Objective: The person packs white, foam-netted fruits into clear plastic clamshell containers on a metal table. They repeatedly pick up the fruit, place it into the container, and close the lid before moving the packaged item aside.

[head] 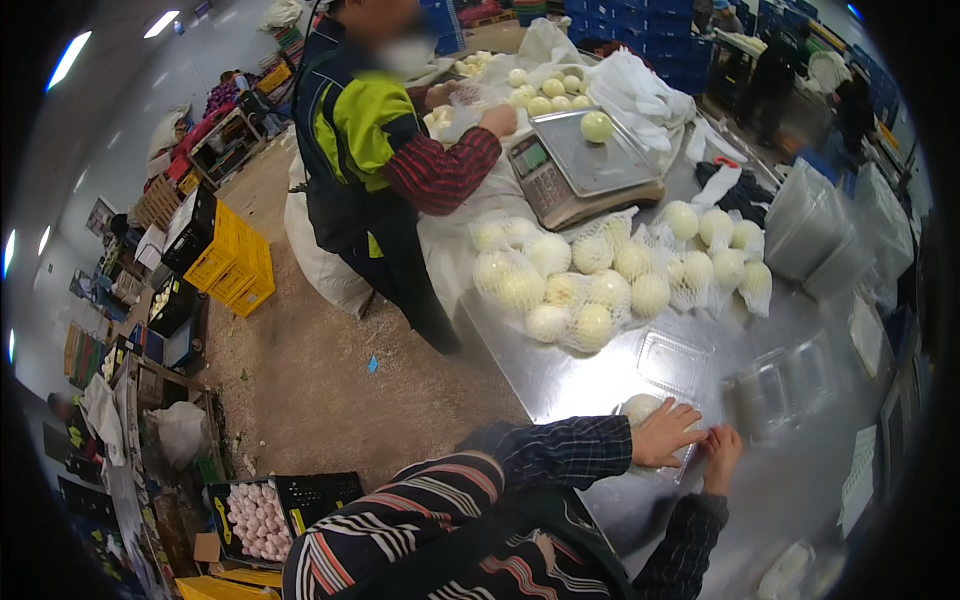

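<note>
On the metal table [517, 352], an open clear plastic clamshell container [675, 361] lies in front of me. My left hand [666, 437] spreads its fingers over a peeled onion [641, 409] at the container's near half, hiding part of both. At the container's right edge is my right hand [721, 454], fingers bent and close to the left fingertips; its exact grip cannot be made out. Beyond my hands lie several netted peeled onions [589, 326]. Behind them stands a digital scale [585, 169] with one bare onion [596, 127] on its pan.
Another person [375, 142] works at the table's far left. More open clamshells [784, 386] lie right of my hands. Stacked clear containers [810, 217] stand at the right, near dark cloth [739, 187]. Yellow crates [232, 262] stand on the floor; a black crate of garlic bulbs [255, 521] is behind left.
</note>
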Tool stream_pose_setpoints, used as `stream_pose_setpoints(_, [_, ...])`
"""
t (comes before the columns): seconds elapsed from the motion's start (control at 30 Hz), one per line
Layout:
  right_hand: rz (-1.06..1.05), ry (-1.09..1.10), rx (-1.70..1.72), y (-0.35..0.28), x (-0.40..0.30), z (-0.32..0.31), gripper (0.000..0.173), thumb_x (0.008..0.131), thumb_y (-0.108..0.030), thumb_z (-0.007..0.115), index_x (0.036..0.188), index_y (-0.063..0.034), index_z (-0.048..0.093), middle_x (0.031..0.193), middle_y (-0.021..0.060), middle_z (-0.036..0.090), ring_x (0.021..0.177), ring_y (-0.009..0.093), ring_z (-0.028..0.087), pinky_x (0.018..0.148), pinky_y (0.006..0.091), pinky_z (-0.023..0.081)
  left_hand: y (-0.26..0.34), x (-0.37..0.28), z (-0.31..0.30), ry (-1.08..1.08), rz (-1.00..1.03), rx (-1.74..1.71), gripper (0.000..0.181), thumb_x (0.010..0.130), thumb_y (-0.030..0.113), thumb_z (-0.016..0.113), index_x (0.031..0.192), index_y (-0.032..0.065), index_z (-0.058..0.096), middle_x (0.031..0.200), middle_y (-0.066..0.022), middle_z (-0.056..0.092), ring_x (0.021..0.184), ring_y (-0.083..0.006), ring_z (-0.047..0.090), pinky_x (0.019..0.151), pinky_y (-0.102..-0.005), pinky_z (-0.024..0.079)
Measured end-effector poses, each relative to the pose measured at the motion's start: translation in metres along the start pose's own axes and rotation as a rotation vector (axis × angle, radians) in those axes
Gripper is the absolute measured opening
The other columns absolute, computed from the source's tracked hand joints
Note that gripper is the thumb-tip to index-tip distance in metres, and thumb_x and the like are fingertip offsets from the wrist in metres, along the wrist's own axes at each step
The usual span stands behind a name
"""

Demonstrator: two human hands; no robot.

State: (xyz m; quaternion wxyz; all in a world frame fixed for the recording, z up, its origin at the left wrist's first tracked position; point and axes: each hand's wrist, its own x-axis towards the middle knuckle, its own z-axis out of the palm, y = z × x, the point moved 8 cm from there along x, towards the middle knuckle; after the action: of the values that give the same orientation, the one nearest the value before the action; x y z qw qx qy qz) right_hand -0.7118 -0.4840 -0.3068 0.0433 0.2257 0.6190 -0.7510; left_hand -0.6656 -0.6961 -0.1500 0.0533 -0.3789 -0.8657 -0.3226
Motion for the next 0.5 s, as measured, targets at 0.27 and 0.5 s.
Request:
stream_pose_setpoints(0.27, [0.012, -0.301, 0.134, -0.021, 0.007, 0.085, 0.024, 0.087, -0.023, 0.056, 0.102, -0.0054, 0.051, 0.084, 0.0067, 0.058, 0.073, 0.016, 0.058, 0.06, 0.0268, 0.048, 0.007, -0.007, 0.021, -0.087, 0.105, 0.051, 0.045, 0.065, 0.03, 0.068, 0.105, 0.0117, 0.058, 0.124, -0.0183, 0.042, 0.117, -0.0359, 0.038, 0.092, -0.0489, 0.034])
stream_pose_setpoints(0.5, [0.078, -0.154, -0.032, -0.014, 0.018, 0.122, 0.01, 0.079, -0.015, 0.061, 0.076, -0.0066, 0.057, 0.058, 0.0004, 0.048, 0.049, 0.01, 0.046, 0.041, 0.0241, 0.037, 0.005, -0.012, 0.013, -0.046, 0.152, 0.105, 0.044, 0.07, 0.029, 0.066, 0.107, 0.0086, 0.055, 0.125, -0.0192, 0.042, 0.117, -0.0372, 0.039, 0.095, -0.0459, 0.034])
